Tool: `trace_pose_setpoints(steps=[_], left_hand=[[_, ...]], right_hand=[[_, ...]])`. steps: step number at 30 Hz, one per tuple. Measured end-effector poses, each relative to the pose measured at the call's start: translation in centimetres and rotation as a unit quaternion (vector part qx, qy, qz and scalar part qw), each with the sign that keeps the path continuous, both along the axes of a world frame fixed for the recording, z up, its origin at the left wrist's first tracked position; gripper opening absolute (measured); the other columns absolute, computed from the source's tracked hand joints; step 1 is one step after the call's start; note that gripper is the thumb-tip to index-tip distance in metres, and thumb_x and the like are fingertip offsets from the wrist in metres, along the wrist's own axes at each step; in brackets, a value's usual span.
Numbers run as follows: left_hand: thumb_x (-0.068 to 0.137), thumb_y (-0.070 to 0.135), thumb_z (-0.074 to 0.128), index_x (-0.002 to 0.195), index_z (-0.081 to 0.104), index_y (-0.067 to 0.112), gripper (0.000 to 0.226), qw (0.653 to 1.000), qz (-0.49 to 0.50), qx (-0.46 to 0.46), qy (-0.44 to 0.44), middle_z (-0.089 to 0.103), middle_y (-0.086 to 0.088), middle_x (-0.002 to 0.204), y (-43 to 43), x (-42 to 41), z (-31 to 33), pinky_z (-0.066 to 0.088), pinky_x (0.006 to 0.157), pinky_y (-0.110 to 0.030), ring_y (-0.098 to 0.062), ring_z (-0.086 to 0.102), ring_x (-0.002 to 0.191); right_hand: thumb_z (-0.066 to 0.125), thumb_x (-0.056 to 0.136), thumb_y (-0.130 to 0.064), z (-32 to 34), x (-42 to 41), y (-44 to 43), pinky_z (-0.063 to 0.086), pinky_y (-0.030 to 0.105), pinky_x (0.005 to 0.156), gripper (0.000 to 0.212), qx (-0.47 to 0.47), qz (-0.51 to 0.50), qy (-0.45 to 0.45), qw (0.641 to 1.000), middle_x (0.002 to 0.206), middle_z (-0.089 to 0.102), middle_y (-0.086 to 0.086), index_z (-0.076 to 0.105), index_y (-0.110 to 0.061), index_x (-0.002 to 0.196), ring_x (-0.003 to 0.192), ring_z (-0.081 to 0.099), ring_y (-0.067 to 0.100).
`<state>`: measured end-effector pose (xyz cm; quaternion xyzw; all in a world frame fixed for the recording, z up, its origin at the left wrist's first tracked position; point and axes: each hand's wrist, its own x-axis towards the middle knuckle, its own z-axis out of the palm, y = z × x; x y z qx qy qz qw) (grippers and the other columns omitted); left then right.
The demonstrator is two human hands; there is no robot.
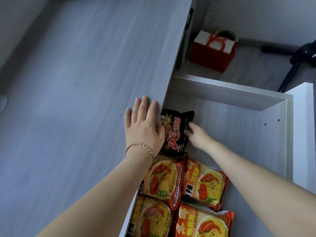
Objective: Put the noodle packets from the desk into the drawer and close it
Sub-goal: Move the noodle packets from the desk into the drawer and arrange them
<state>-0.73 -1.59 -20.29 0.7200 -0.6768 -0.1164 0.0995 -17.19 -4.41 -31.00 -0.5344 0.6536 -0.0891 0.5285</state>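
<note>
right hand (196, 134) grips black packet (172, 132) in drawer (239, 134); left hand (143, 127) on desk (77, 82)

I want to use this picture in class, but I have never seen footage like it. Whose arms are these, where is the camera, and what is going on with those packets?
There is no machine here. The one picture comes from a camera worn on a person's head, looking down along their own bare arms.

The left hand, with a bracelet at the wrist, lies flat on the edge of the grey desk. The right hand reaches down into the open drawer below the desk edge, its fingertips on a black noodle packet; whether it grips or only touches it I cannot tell.

Nearer the camera, four orange noodle packets already lie in the drawer, overlapping. No packets show on the visible desk top. Beyond the drawer, a red and white bag stands on the floor.
</note>
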Motion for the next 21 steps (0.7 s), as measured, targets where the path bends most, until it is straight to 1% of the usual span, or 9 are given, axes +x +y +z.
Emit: trace_pose_setpoints(steps=[2, 7, 11, 12, 14, 15, 17, 18, 21], left_hand=[[0.086, 0.03, 0.043, 0.142, 0.038, 0.019, 0.057, 1.0, 0.002, -0.004, -0.001, 0.028, -0.006, 0.155, 0.0, 0.0, 0.0, 0.002, 0.119, -0.042, -0.026, 0.015, 0.147], [0.089, 0.028, 0.048, 0.142, 0.036, 0.02, 0.055, 1.0, 0.002, 0.003, 0.0, 0.026, -0.005, 0.156, 0.0, 0.0, 0.1, 0.0, 0.119, -0.041, -0.024, 0.012, 0.147], [0.09, 0.029, 0.047, 0.144, 0.032, 0.023, 0.056, 1.0, 0.006, 0.009, -0.005, 0.021, -0.002, 0.158, 0.0, 0.0, 0.0, -0.002, 0.119, -0.039, -0.021, 0.008, 0.148], [0.09, 0.029, 0.047, 0.144, 0.032, 0.023, 0.057, 1.0, 0.007, 0.01, -0.006, 0.02, -0.002, 0.158, -0.1, 0.0, 0.0, -0.003, 0.119, -0.039, -0.021, 0.007, 0.148], [0.09, 0.029, 0.047, 0.144, 0.032, 0.023, 0.056, 1.0, 0.009, 0.009, -0.005, 0.02, -0.002, 0.158, 0.0, 0.0, 0.1, -0.003, 0.12, -0.039, -0.021, 0.007, 0.148], [0.09, 0.029, 0.047, 0.144, 0.032, 0.023, 0.056, 1.0, 0.009, 0.008, -0.005, 0.02, -0.002, 0.158, 0.0, 0.0, 0.1, -0.003, 0.12, -0.039, -0.021, 0.007, 0.148], [0.09, 0.029, 0.046, 0.144, 0.032, 0.023, 0.056, 1.0, 0.009, 0.008, -0.005, 0.02, -0.002, 0.158, 0.0, 0.0, 0.1, -0.003, 0.12, -0.039, -0.021, 0.007, 0.148], [0.09, 0.029, 0.047, 0.144, 0.032, 0.023, 0.056, 1.0, 0.009, 0.007, -0.005, 0.02, -0.002, 0.158, 0.0, 0.0, 0.1, -0.002, 0.12, -0.039, -0.021, 0.008, 0.148], [0.09, 0.029, 0.047, 0.143, 0.032, 0.023, 0.056, 1.0, 0.009, 0.006, -0.011, 0.02, -0.002, 0.158, -0.1, 0.0, 0.1, -0.002, 0.12, -0.039, -0.022, 0.008, 0.148]], right_hand=[[0.043, 0.096, -0.014, 0.0, 0.1, -0.1, 0.041, 0.033, 0.097, 0.037, 0.018, 0.022, 0.01, 1.0, 0.134, 0.054, 0.018, 0.046, -0.004, 0.131, 0.119, 0.053, 0.03], [0.042, 0.097, -0.014, 0.7, -0.3, -0.6, 0.038, 0.029, 0.099, 0.038, 0.031, 0.051, 0.005, 0.998, 0.137, 0.052, 0.016, 0.044, -0.004, 0.133, 0.123, 0.05, 0.029], [0.043, 0.096, -0.014, 1.1, -1.2, -0.6, 0.037, 0.024, 0.093, 0.037, 0.028, 0.066, 0.002, 0.997, 0.137, 0.053, 0.012, 0.046, -0.008, 0.133, 0.121, 0.052, 0.026], [0.043, 0.096, -0.014, 1.1, -1.3, -0.5, 0.039, 0.022, 0.09, 0.037, 0.025, 0.072, -0.003, 0.997, 0.135, 0.054, 0.011, 0.046, -0.009, 0.133, 0.114, 0.055, 0.023], [0.042, 0.097, -0.015, 1.2, -1.6, -0.3, 0.042, 0.013, 0.075, 0.035, 0.027, 0.071, -0.014, 0.997, 0.125, 0.057, 0.008, 0.046, -0.01, 0.132, 0.09, 0.058, 0.011], [0.042, 0.097, -0.014, 1.0, -1.9, -0.1, 0.042, 0.012, 0.074, 0.035, 0.026, 0.061, -0.019, 0.998, 0.124, 0.057, 0.007, 0.047, -0.009, 0.131, 0.088, 0.056, 0.009], [0.041, 0.097, -0.014, 0.7, -2.6, 0.2, 0.039, 0.02, 0.086, 0.035, 0.03, 0.03, -0.029, 0.999, 0.133, 0.055, 0.009, 0.045, -0.008, 0.132, 0.105, 0.053, 0.015], [0.04, 0.097, -0.014, 0.6, -2.8, 0.4, 0.038, 0.022, 0.085, 0.035, 0.038, 0.022, -0.033, 0.998, 0.135, 0.053, 0.01, 0.045, -0.008, 0.132, 0.108, 0.05, 0.016], [0.039, 0.098, -0.015, 0.6, -2.8, 0.8, 0.037, 0.015, 0.063, 0.035, 0.053, 0.03, -0.037, 0.997, 0.135, 0.054, 0.01, 0.044, -0.009, 0.132, 0.105, 0.047, 0.013]])
